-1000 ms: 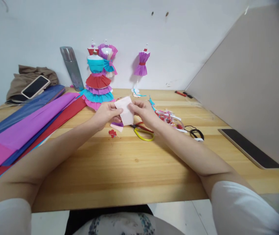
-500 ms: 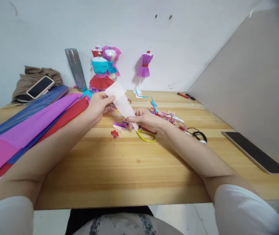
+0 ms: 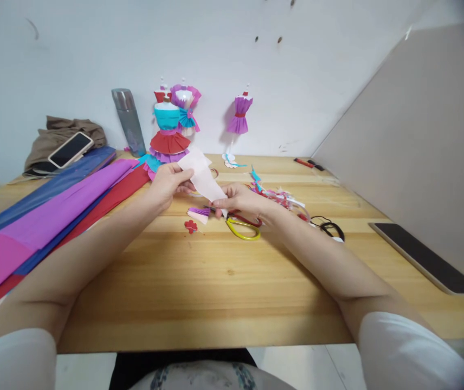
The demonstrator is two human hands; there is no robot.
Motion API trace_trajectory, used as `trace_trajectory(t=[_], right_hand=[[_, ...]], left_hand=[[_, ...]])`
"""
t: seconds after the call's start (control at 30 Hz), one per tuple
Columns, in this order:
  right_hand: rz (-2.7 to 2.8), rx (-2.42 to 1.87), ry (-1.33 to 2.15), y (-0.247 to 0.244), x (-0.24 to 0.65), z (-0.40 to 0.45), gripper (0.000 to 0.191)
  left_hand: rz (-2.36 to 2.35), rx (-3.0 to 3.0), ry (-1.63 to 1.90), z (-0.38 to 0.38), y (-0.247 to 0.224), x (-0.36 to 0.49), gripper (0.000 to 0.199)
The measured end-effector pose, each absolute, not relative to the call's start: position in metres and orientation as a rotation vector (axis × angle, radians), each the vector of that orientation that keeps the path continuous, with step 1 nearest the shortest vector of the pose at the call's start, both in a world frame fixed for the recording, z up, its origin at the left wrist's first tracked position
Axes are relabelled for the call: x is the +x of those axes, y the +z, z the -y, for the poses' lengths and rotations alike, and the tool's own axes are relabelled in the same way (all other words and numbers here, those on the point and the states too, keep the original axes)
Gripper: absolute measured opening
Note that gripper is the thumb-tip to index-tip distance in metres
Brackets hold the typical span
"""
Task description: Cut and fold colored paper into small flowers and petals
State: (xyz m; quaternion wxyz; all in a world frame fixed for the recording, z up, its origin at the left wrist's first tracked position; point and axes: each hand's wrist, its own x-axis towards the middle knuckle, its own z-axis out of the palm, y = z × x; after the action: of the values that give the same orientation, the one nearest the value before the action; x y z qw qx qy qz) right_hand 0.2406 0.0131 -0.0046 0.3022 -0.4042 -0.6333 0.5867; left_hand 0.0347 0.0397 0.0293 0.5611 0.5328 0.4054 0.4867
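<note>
A pale pink strip of paper (image 3: 204,176) slants between my hands above the table. My left hand (image 3: 171,183) pinches its upper left part, thumb on top. Its lower right end is in the fingers of my right hand (image 3: 236,199). Scissors with yellow and red handles (image 3: 243,229) lie just below the right hand, their blades partly hidden by it. Close by on the wood are a pleated purple and pale pink paper piece (image 3: 198,213) and a red flower-shaped piece (image 3: 191,226).
Mini dress forms in coloured paper (image 3: 169,130) stand at the back, with a purple one (image 3: 239,115) apart. Folded paper sheets (image 3: 53,227), a phone (image 3: 70,150) and a bottle (image 3: 129,123) are left. Paper scraps (image 3: 278,197) and a dark tablet-like slab (image 3: 425,257) lie right.
The whole scene sits slightly lower in view. Both hands keep their hold on the pale pink paper, which bends a little more near its right end.
</note>
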Motion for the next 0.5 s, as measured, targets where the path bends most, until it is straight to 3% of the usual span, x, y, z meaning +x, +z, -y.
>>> trace_trajectory(t=[0.5], right_hand=[[1.866,-1.300,1.227,-0.008,0.251,-0.026,0.034]], left_hand=[[-0.905,1.120,1.120,-0.040,0.026,0.033,0.015]])
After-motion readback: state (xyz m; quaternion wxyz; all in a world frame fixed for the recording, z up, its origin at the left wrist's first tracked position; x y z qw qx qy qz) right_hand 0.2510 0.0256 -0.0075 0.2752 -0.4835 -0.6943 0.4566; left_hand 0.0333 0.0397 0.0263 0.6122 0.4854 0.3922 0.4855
